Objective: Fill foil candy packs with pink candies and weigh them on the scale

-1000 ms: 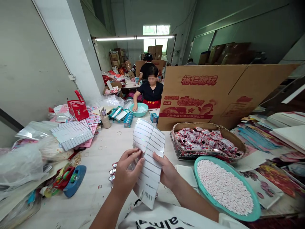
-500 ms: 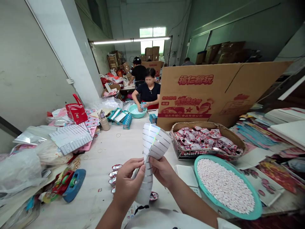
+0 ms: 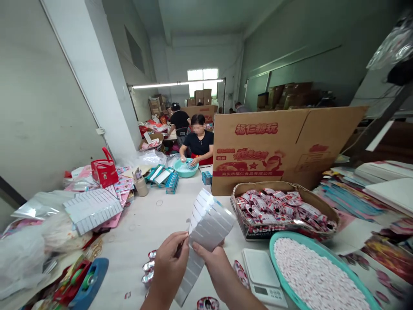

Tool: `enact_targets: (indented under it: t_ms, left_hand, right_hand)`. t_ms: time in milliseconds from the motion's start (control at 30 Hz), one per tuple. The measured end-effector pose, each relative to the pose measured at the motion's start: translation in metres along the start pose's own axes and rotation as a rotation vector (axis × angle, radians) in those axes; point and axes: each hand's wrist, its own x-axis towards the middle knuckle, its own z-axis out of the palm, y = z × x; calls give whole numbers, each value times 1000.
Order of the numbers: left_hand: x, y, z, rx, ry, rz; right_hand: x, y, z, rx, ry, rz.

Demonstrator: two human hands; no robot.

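Pinching a bent label sheet (image 3: 206, 224) above the table's near edge, left hand (image 3: 167, 269) and right hand (image 3: 214, 269) sit close together; a hasty peel could tear a sticker.

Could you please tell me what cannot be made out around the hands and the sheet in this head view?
- Sheet: its strips carry no legible print; too small.
- Left hand: the fingertips lie behind the sheet's edge.
- Right hand: the forearm is cut by the bottom edge.
- Scale: display unreadable, too small.
- Basin: cut off at the bottom edge.
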Motion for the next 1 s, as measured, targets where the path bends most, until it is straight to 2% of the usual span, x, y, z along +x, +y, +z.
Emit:
enact_targets:
  t_ms: [133, 200, 333, 500, 667, 867, 1000]
  left_hand:
    - [-2, 4, 1, -203, -40, -229]
    - [-2, 6, 1, -267, -54, -291]
    - [2, 7, -1, -343, -134, -358]
    - [3, -5, -2, -377, -245, -432]
    - [3, -14, 0, -444, -282, -525]
    - [18, -9, -8, -532, -392, -605]
    - [25, -8, -12, -524, -385, -596]
  right_hand:
    - [-3, 3, 0, 176, -53, 34]
    - [-6, 3, -1, 201, -78, 28]
    - [-11, 2, -6, 235, -94, 31]
    - [-14, 2, -16, 153, -140, 34]
    - [-13, 1, -23, 100, -184, 27]
    - [-15, -4, -21, 73, -203, 11]
    - [-17, -8, -16, 98, -208, 5]
